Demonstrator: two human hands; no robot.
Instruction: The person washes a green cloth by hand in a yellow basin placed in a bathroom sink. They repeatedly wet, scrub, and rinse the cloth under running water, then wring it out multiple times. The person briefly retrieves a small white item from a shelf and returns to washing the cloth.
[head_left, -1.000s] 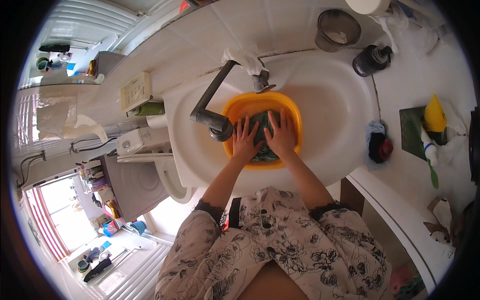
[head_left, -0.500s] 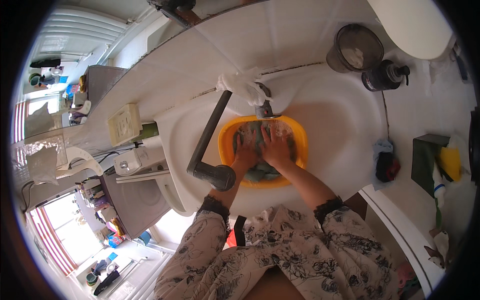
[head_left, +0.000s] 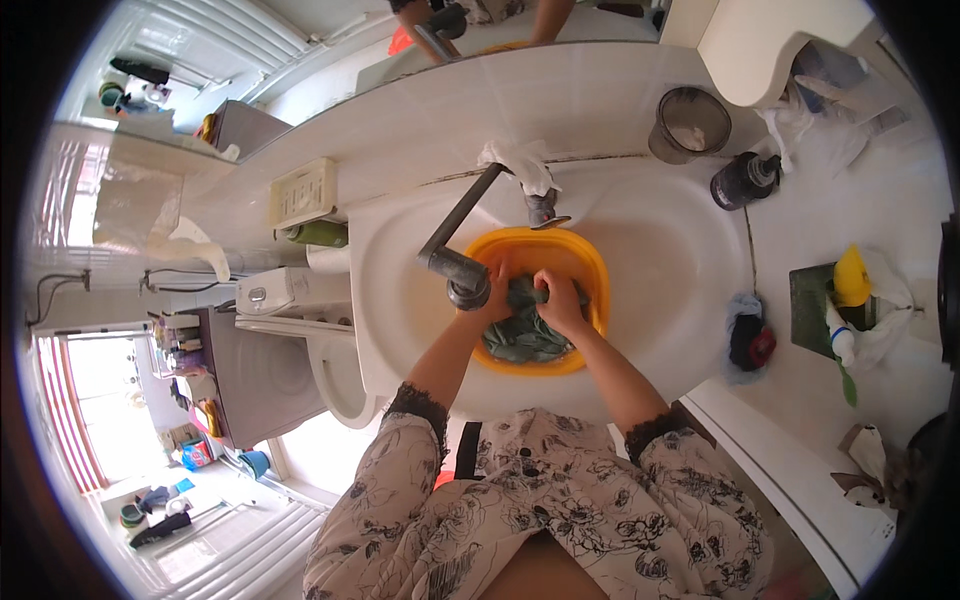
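Observation:
A grey-green cloth (head_left: 530, 335) lies bunched and wet in water inside a yellow basin (head_left: 600, 280), which stands in the white sink (head_left: 670, 290). My right hand (head_left: 562, 303) is closed, its fingers curled round a fold of the cloth. On the basin's left side, my left hand (head_left: 496, 298) also grips the cloth; the dark lever end of the tap partly covers it. That long grey tap arm (head_left: 460, 225) reaches over the basin's left rim. Behind the basin, a short grey spout (head_left: 543, 210) has white plastic wrapped about its top.
A dark translucent cup (head_left: 688, 125) and a black pump bottle (head_left: 745, 181) stand at the back right. Bunched small cloths (head_left: 748, 335) lie on the sink's right edge. Further right is a green box (head_left: 812, 305). A cream soap rack (head_left: 302, 195) is at the back left.
My hands have gone from lying flat on the cloth with fingers spread to gripping it. More of the cloth shows above the water. The view has shifted.

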